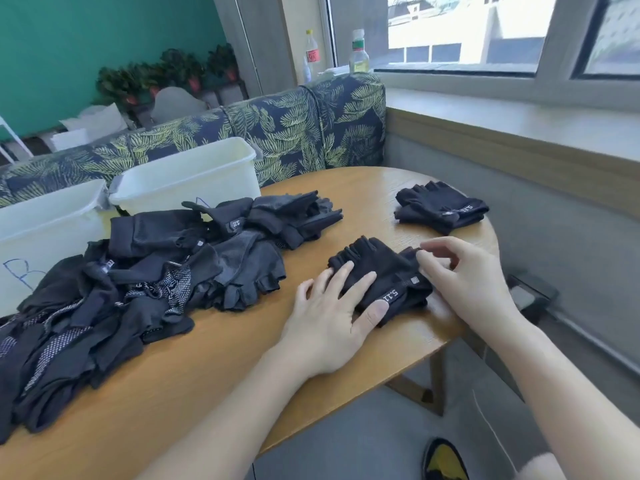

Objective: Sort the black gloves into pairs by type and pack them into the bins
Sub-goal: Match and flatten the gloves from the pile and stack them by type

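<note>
Far left of both hands stand two white plastic bins (194, 178), and between them and the left hand sprawls a loose heap of black fabric gloves (138, 282) on the round wooden table (214, 358). The left hand (332, 320) lies flat, fingers straight, pressing on a folded black fingerless glove pair (377, 268). The right hand (464, 271) pinches that pair's right edge with curled fingers. Beyond the right hand lies a second folded black glove pair (441, 206).
</note>
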Motion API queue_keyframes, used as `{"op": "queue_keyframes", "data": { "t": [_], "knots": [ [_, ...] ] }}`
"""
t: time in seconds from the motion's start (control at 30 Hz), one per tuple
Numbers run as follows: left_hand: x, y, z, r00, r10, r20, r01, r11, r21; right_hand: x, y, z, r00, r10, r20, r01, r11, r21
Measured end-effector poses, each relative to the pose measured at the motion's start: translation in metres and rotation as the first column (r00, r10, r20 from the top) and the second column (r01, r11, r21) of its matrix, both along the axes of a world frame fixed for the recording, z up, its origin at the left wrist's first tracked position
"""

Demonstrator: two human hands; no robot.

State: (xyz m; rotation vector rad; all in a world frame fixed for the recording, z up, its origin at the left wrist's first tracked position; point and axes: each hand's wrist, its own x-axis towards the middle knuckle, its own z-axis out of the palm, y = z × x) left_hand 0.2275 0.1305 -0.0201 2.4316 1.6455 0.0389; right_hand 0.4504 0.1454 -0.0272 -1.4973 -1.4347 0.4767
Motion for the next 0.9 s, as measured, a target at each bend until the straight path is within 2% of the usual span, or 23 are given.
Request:
{"op": "queue_keyframes", "data": {
  "t": [0.13,0.6,0.8,0.9],
  "knots": [
    [0.025,0.032,0.0,0.999,0.035,0.009,-0.035,0.999,-0.005,0.016,0.001,-0.003,0.989,-0.136,-0.054,0.136,0.991,-0.012],
    [0.061,0.075,-0.003,0.997,0.073,0.022,-0.074,0.997,0.022,0.019,0.001,-0.006,0.964,-0.203,-0.174,0.202,0.979,-0.023],
    [0.055,0.071,-0.002,0.987,0.07,0.144,-0.08,0.995,0.061,0.009,-0.001,-0.002,0.96,-0.222,-0.169,0.216,0.975,-0.051],
    [0.047,0.063,-0.002,0.974,0.083,0.211,-0.098,0.993,0.063,-0.001,-0.005,0.004,0.952,-0.277,-0.127,0.273,0.961,-0.047]
  ]
}}
